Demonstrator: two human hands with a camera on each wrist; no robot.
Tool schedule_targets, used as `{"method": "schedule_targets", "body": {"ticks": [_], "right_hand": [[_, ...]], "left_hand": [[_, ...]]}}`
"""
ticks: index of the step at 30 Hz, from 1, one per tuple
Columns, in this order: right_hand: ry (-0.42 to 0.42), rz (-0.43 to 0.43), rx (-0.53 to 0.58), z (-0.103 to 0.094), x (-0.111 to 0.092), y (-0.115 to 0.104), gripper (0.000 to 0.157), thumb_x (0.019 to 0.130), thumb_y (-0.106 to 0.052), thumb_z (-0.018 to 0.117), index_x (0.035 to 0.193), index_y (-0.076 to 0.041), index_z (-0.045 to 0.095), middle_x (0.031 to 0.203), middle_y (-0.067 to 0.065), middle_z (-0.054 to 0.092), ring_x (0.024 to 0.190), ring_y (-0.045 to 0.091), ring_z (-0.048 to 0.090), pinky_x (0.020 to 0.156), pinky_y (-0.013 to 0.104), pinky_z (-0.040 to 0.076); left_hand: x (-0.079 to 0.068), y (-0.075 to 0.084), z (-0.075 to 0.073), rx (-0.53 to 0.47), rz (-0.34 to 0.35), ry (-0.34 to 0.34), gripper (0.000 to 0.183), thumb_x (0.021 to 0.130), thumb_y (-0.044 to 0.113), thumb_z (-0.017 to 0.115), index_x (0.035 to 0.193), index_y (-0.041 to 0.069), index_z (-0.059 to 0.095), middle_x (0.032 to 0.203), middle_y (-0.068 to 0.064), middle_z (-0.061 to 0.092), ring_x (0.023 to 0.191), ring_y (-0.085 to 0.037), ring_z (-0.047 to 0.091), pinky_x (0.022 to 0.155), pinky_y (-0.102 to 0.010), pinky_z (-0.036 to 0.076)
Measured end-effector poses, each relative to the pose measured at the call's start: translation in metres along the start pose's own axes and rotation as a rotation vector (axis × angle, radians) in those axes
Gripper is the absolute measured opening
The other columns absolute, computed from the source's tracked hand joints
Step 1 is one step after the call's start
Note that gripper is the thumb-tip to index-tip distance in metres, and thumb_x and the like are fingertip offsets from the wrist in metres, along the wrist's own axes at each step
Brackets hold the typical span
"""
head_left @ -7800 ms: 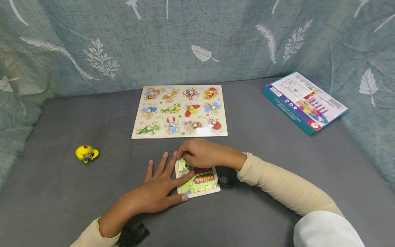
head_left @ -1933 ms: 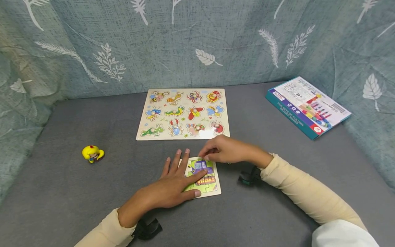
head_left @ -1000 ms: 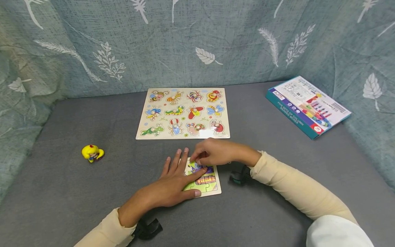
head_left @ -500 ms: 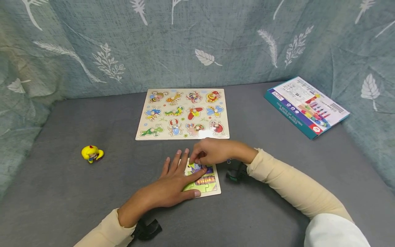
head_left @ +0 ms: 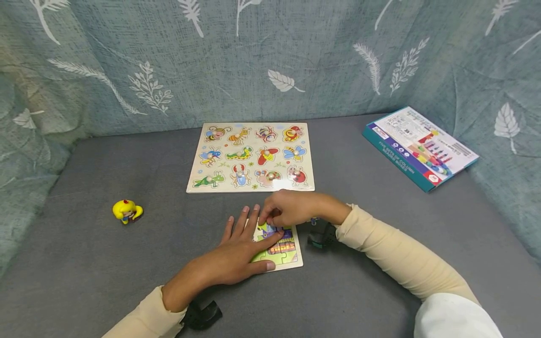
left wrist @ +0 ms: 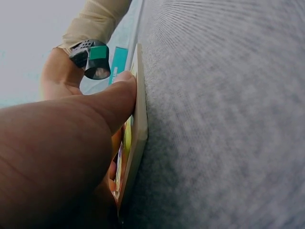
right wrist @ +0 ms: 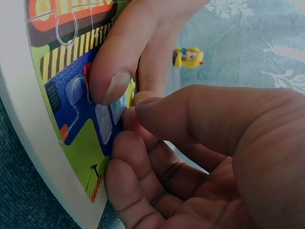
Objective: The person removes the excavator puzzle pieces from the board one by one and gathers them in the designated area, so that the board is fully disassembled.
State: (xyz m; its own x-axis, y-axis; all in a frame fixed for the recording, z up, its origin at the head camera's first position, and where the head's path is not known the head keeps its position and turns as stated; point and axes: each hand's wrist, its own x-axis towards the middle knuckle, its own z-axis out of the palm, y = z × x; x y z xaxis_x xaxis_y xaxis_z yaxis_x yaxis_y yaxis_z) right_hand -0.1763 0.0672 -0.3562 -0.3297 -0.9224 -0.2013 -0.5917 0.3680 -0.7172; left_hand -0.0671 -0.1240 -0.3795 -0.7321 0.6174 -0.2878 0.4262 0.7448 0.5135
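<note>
A small jigsaw puzzle (head_left: 281, 257) in a pale wooden frame lies flat on the table, with a blue cab and an orange track on a green ground. My left hand (head_left: 228, 258) rests on its left side, fingers spread, the index finger across the picture and the thumb at the lower edge. At the puzzle's top edge, my right hand (head_left: 289, 206) touches the picture with curled fingers. Its thumb (right wrist: 167, 112) and index finger come together against the pieces in the right wrist view. Whether a piece sits between them is hidden.
Behind the hands lies a wooden insect peg puzzle (head_left: 253, 157). A yellow-haired figurine (head_left: 127, 211) stands at left, and a teal-edged box (head_left: 420, 148) lies at back right. Something small and bluish (head_left: 314, 221) shows beside the right wrist. A leaf-patterned curtain (head_left: 236, 61) closes off the back.
From 1.9 s to 1.0 s ago my right hand slides left along the puzzle's top edge, and it stays there since. My left hand keeps its place on the puzzle.
</note>
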Motion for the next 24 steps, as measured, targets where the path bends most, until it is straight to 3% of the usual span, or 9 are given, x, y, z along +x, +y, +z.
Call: {"method": "schedule_targets", "body": {"ticks": [16,24], "right_hand": [[-0.042,-0.013,0.024,0.0018,0.0028,0.0018,0.027,0.094,0.003,0.052,0.113,0.001,0.071,0.103,0.002,0.070,0.078,0.003,0.054,0.072,0.020,0.047],[0.014,-0.026,-0.006,0.0023,0.0002,-0.0008,0.027,0.090,0.003,0.054,0.108,-0.004,0.073,0.093,0.000,0.061,0.079,0.008,0.050,0.073,0.023,0.045]], "left_hand": [[-0.0006,0.0007,0.0019,0.020,-0.010,-0.003,0.064,0.096,0.052,0.052,0.153,0.032,0.032,0.159,-0.019,-0.016,0.141,-0.036,-0.024,0.107,-0.063,-0.009],[-0.0012,0.0004,0.0015,0.022,-0.001,-0.001,0.063,0.097,0.052,0.052,0.153,0.032,0.032,0.159,-0.017,-0.018,0.141,-0.036,-0.025,0.107,-0.063,-0.010]]}}
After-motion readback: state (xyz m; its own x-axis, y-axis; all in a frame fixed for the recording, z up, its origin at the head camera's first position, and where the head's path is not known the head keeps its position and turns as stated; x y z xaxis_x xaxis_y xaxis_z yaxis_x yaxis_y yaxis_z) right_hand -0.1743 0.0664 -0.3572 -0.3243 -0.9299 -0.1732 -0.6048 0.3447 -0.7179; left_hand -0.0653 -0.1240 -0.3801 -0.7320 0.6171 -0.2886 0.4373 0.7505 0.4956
